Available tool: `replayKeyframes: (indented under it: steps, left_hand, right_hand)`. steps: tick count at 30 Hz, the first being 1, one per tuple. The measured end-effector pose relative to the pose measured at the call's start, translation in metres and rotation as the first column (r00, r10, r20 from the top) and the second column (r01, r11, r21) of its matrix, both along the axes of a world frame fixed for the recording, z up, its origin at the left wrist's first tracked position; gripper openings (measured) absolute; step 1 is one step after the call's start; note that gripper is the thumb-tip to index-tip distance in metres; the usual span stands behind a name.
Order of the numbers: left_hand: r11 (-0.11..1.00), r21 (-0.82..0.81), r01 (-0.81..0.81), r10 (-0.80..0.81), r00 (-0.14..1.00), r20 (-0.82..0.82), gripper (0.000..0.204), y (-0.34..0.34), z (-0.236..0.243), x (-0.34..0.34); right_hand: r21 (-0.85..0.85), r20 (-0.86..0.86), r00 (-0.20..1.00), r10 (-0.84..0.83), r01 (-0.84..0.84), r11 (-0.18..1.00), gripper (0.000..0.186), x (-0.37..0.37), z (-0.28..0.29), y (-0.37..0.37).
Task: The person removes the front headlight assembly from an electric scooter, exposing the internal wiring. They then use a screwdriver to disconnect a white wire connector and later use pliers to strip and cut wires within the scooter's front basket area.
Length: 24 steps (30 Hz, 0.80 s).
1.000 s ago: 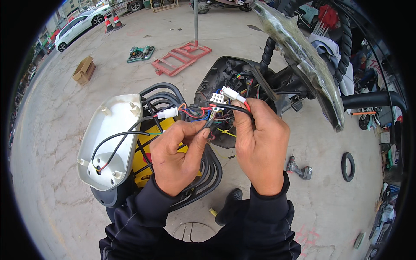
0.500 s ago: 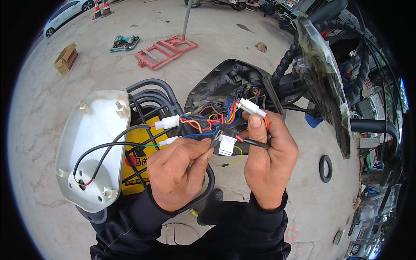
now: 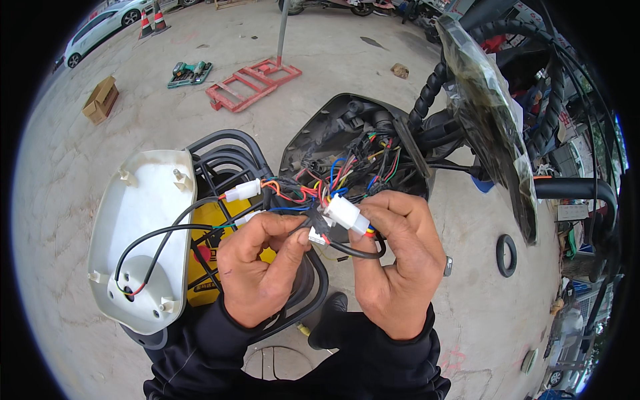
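My left hand (image 3: 260, 267) pinches a black taped part of a wire bundle (image 3: 311, 221). My right hand (image 3: 400, 260) grips a large white plug connector (image 3: 345, 211) with coloured wires; a black cable (image 3: 357, 253) loops beside it, and another white connector lies partly hidden underneath. At the left, a smaller white connector (image 3: 242, 189) joins wires leading into a white plastic housing (image 3: 143, 213), which lies on a black rack (image 3: 227, 143) over a yellow box (image 3: 207, 276). Behind my hands, tangled coloured wiring fills an open black casing (image 3: 323, 123).
Wrapped vehicle panel (image 3: 487, 120) and black handlebar (image 3: 580, 189) at right; tyre (image 3: 506, 267) on the concrete floor. Red metal stand (image 3: 247, 87), toolkit with drill (image 3: 189, 75), cardboard box (image 3: 100, 100), traffic cones (image 3: 159, 23) and white car (image 3: 103, 33) stand farther back.
My right thumb has shifted from the black cable onto the white connector, which has moved down and left. The lower connector is now mostly hidden. My left hand keeps its pinch.
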<state>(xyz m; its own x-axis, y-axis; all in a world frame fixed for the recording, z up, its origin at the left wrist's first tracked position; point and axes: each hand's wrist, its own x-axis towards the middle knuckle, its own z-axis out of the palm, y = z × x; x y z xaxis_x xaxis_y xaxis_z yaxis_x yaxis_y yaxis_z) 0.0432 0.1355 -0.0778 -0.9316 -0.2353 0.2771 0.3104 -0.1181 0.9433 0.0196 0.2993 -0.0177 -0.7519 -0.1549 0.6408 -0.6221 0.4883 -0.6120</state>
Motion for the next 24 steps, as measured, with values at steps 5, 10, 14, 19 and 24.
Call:
replayKeyframes:
  steps: [5,10,14,19,24]
  left_hand:
    - [0.994,0.036,0.104,-0.107,0.989,0.099,0.015,-0.003,-0.005,0.003]
    - [0.994,-0.002,0.109,-0.108,0.989,0.102,0.020,-0.001,-0.007,0.005]
    - [0.992,-0.044,0.114,-0.108,0.987,0.119,0.022,-0.001,-0.007,0.007]
    - [0.994,0.021,0.107,-0.109,0.989,0.099,0.024,0.002,-0.010,0.008]
    - [0.992,0.021,0.125,-0.126,0.988,0.085,0.025,0.001,-0.010,0.007]
  right_hand:
    - [0.070,0.007,1.000,0.001,-0.002,0.998,0.033,0.010,-0.008,-0.001]
    - [0.129,-0.063,0.998,-0.024,0.032,0.991,0.036,0.010,-0.015,0.004]
    - [0.114,-0.095,0.995,-0.002,0.013,0.993,0.038,0.009,-0.019,0.009]
    - [0.128,-0.111,0.993,0.047,-0.032,0.991,0.048,0.004,-0.026,0.017]
    - [0.118,-0.129,0.990,0.050,-0.034,0.992,0.048,0.004,-0.031,0.019]
